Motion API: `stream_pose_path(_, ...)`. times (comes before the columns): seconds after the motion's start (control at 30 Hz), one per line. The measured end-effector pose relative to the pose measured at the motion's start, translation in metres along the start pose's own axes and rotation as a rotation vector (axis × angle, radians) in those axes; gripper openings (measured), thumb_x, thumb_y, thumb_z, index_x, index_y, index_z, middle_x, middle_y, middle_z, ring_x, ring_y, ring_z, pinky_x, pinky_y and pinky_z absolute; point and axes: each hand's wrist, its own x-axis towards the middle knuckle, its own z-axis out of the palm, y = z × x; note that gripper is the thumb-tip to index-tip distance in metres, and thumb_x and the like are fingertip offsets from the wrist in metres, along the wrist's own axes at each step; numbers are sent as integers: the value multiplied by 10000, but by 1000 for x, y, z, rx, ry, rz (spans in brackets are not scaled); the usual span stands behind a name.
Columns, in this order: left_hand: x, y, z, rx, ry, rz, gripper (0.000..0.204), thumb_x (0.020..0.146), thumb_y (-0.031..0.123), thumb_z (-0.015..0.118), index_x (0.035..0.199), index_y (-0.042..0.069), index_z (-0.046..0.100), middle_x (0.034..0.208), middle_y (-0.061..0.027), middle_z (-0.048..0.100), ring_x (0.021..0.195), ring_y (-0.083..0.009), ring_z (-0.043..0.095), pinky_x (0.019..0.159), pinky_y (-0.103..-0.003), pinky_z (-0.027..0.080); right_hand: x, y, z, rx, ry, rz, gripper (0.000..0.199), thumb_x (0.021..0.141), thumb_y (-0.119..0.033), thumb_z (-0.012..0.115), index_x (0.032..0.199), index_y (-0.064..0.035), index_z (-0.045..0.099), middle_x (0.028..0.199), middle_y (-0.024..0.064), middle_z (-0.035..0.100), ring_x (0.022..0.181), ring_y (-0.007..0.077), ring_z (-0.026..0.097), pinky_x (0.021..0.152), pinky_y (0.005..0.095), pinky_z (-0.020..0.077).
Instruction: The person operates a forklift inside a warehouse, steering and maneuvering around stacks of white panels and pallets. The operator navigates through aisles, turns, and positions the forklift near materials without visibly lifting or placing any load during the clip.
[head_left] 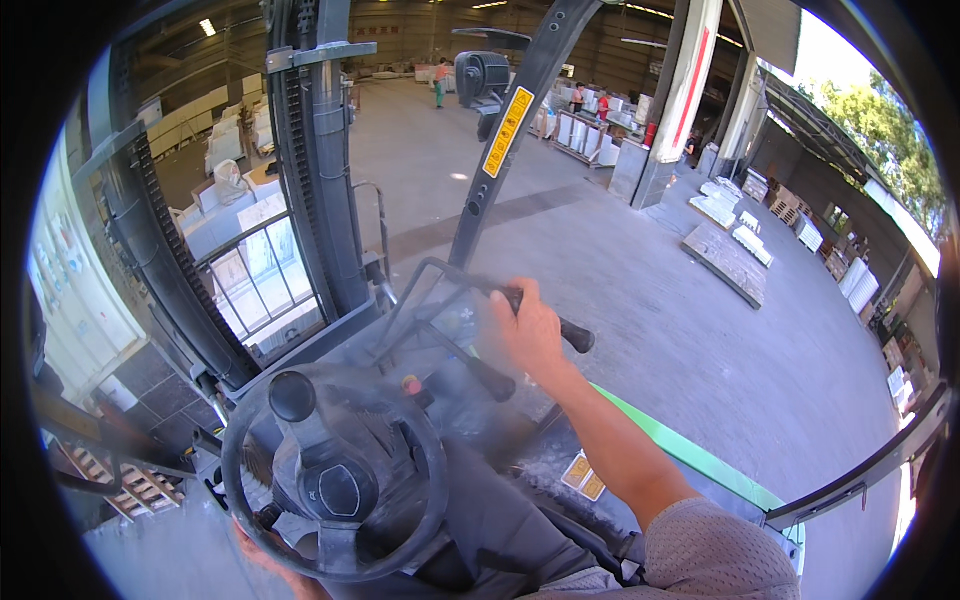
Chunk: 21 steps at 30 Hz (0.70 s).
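My right hand (533, 332) is stretched forward, its fingers closed round the black grip of a control lever (513, 297). A second lever knob (577, 337) sticks out just right of that hand, and another black lever knob (494, 384) lies nearer to me. At lower left, my left hand (268, 560) is beneath the lower rim of the black steering wheel (436, 470). The rim hides most of its fingers, near a small black knob (268, 515). A round spinner knob (293, 397) tops the wheel, with nothing on it.
Ahead stands the forklift mast (318, 160), with pale slabs (262, 250) beyond its bars. A slanted post (508, 130) rises right of it. Flat stone slabs (725, 262) lie on the floor at right, near a pillar (685, 85). A person (440, 85) stands far off; others are by stacks.
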Motion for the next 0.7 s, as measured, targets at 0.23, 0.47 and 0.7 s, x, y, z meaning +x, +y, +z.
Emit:
stream_pose_path(0.23,54,-1,-61,-134,-32,-173,453,1105,384,493,860,20,608,706,13,533,656,-95,470,578,-296,381,-47,-66,44,27,-1,12,431,1044,-408,572,1240,-26,533,857,248,716,822,479,692,749,544,521)
stream_pose_path(0.47,83,7,-108,65,-87,-175,457,1101,350,461,938,-35,646,753,-48,607,703,-144,496,642,-356,425,-84,-113,57,49,-49,79,413,1059,-405,546,1235,-31,535,895,249,705,830,460,687,759,535,504)
stream_pose_path(0.7,81,15,-139,-57,-84,-380,449,1094,332,494,954,-50,684,770,-34,658,709,-107,546,637,-303,453,-101,-127,57,67,-36,62,410,1064,-407,538,1232,-33,536,820,217,688,737,420,683,713,511,499)
